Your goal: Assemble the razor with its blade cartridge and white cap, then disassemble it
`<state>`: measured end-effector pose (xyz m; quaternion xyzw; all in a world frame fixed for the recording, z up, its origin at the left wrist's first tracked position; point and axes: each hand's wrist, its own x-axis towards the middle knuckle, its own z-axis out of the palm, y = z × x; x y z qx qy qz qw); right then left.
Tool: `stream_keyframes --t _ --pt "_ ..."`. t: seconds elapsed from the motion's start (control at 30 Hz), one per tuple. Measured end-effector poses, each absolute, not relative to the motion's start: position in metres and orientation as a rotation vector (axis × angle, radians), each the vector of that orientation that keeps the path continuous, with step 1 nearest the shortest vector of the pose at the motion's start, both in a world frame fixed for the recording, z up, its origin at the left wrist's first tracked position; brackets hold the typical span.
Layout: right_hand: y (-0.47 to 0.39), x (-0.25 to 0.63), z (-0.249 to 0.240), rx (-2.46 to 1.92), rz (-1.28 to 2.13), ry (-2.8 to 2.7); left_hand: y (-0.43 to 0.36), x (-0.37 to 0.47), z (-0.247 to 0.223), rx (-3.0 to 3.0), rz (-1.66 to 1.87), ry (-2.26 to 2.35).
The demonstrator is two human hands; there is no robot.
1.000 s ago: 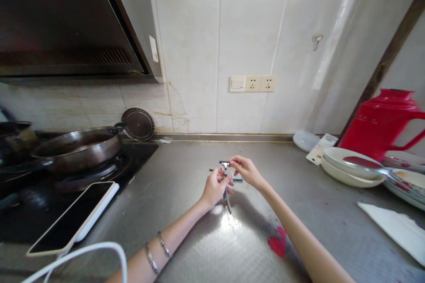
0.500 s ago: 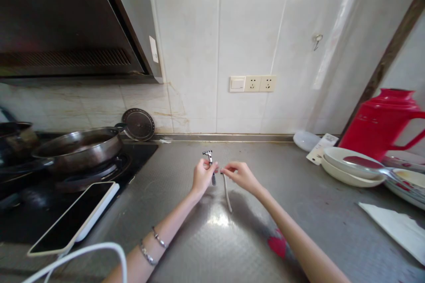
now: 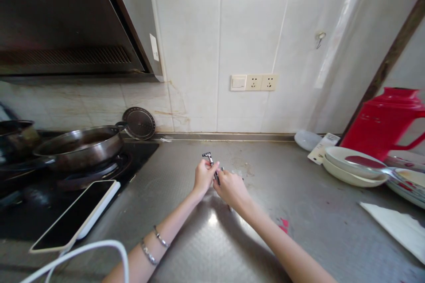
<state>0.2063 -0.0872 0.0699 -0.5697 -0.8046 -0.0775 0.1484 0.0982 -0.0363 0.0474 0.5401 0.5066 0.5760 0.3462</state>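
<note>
Left hand point(image 3: 202, 177) pinches a silver-and-black T-shaped metal razor point(image 3: 210, 159) beside the right hand point(image 3: 231, 188), whose grip is unclear; slack fingers could drop it.

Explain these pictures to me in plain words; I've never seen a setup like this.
There is no machine here: these are a person's two bare hands. Every picture comes from one camera worn on that person's head, looking forward and down.

The left hand holds a small razor-like tool, with its T-shaped head at the top. The right hand is curled close to the tool's lower end; its fingers hide what, if anything, it grips.

Both hands work over a grey metal counter. To the left are a phone and a black stove bearing a metal pan. To the right are stacked bowls, a red jug and a white sheet.
</note>
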Motion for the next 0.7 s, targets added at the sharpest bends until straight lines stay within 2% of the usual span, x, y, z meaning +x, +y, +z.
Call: stream_keyframes --t 0.23,0.43,0.57,0.7 --pt "-0.082 0.204 0.067 -1.611 -0.155 -2.242 -0.035 0.100 0.046 1.364 1.465 1.136" --pt "-0.070 0.225 0.076 -1.581 0.281 -2.003 -0.032 0.093 0.049 1.302 1.336 1.052" --pt "-0.064 0.238 0.078 -1.618 0.496 -1.908 -0.017 0.069 0.046 1.668 1.218 1.299" --pt "-0.063 0.239 0.071 -1.667 0.573 -1.925 0.002 0.048 0.038 2.205 1.023 1.478"
